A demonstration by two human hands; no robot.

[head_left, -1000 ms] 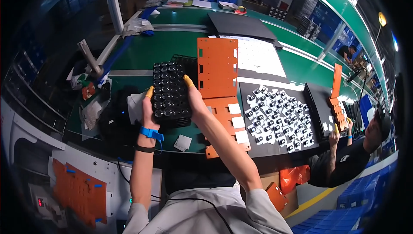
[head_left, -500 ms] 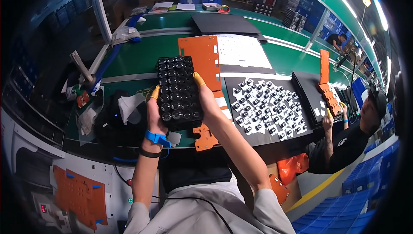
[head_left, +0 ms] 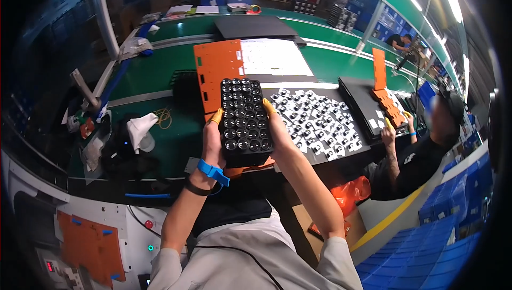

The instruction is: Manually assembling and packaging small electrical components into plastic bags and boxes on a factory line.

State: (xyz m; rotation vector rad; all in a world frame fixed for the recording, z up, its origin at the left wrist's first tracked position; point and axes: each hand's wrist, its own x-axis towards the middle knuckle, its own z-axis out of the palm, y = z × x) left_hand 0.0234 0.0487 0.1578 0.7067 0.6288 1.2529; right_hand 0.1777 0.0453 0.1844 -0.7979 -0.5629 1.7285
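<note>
A black tray of round, shiny lenses in rows is held up in front of me, its lens side facing me. It looks thick, perhaps stacked trays; I cannot tell how many. My left hand grips its left side, and my right hand grips its right side. Yellow covers show on both thumbs. A blue strap circles my left wrist. Behind the tray stands an orange plate with cut-outs, partly hidden. To the right, many small white cards with black round parts lie on a dark sheet.
A white sheet and dark boards lie farther back on the green bench. At right a co-worker handles another orange plate. A crumpled white cloth sits at left. A red bag is low on the right.
Both hands have carried the lens tray rightward across the orange plate, and it stands straighter. The whole view has shifted, so the bench appears farther left. A dark rack behind has come into sight.
</note>
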